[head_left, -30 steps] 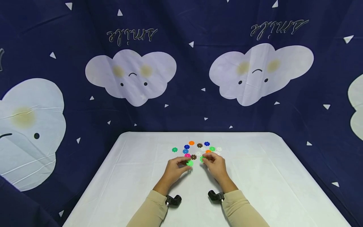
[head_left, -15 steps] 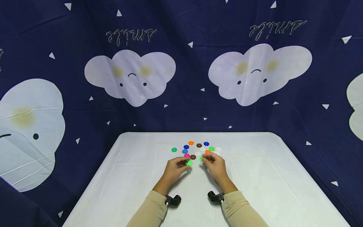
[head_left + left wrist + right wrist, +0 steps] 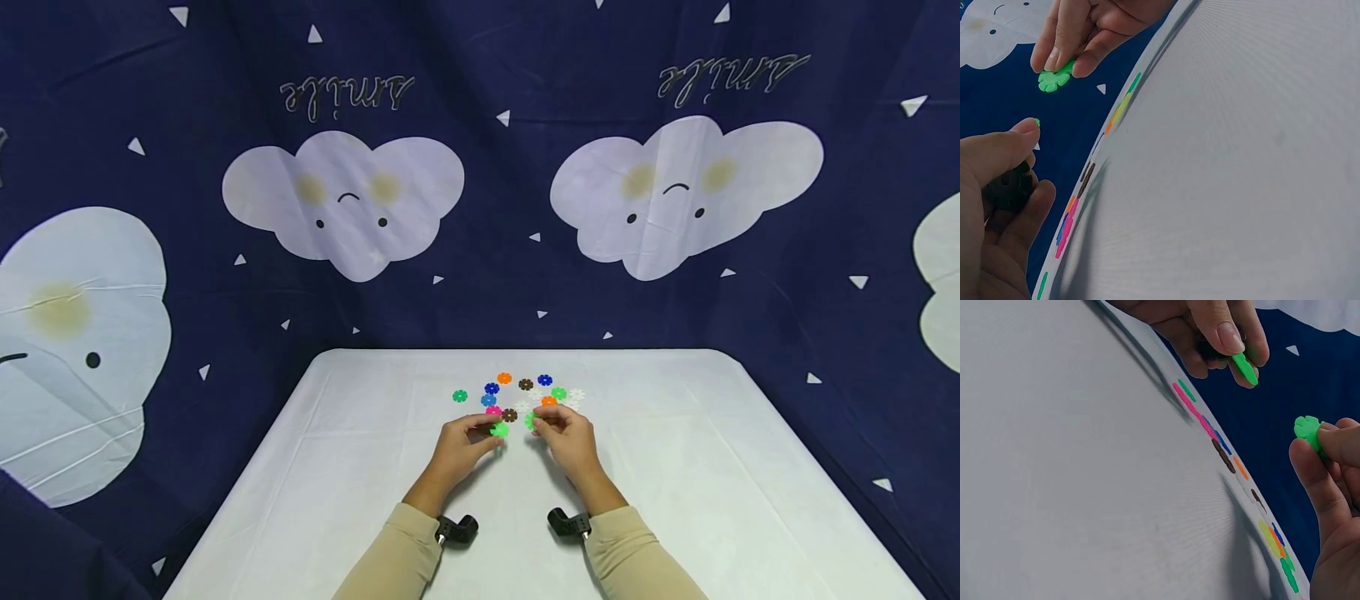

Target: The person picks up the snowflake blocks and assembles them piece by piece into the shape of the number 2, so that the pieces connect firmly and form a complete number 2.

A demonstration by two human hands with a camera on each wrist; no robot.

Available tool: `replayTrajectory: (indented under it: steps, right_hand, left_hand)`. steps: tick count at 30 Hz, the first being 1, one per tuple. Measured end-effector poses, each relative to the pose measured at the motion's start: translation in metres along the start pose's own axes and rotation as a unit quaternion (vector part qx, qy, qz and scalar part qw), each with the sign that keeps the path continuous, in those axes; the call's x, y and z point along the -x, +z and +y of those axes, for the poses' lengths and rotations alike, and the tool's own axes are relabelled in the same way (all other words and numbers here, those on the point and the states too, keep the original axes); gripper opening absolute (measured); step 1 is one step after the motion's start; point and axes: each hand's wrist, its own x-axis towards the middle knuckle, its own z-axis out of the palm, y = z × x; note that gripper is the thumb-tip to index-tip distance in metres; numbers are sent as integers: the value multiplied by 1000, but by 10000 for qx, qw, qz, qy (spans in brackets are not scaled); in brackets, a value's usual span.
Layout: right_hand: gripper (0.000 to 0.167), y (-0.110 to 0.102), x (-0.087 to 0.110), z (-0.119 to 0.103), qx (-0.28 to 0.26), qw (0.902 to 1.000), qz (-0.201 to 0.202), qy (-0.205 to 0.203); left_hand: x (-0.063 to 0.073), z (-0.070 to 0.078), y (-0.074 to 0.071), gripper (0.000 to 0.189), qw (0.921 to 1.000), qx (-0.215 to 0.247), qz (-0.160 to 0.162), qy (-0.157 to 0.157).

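Note:
In the head view my left hand [image 3: 459, 446] pinches a bright green snowflake disc [image 3: 499, 429] between thumb and fingers. A second, dark disc [image 3: 1011, 187] sits within the curled fingers of that hand, seen in the left wrist view. My right hand [image 3: 573, 442] pinches another bright green snowflake disc [image 3: 531, 421], its notched rim showing in the right wrist view. Both held discs are above the table, facing each other across a small gap. Just beyond the hands lie a brown disc [image 3: 509, 415] and a pink disc [image 3: 492, 411].
Several more snowflake discs lie scattered on the white table [image 3: 675, 483], among them an orange disc [image 3: 505, 378], a blue disc [image 3: 545, 380] and a teal-green disc [image 3: 460, 396]. White discs [image 3: 576, 394] lie at the right of the group. A dark blue curtain [image 3: 495, 300] hangs behind the table.

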Motion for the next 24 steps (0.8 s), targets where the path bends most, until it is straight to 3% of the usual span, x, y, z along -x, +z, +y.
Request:
replayTrajectory:
  steps: [24]
  right_hand:
    - [14,5,5,-2,5,9999,-125,116]
  left_hand:
    - [1,3,3,38,9998,11,147,-106]
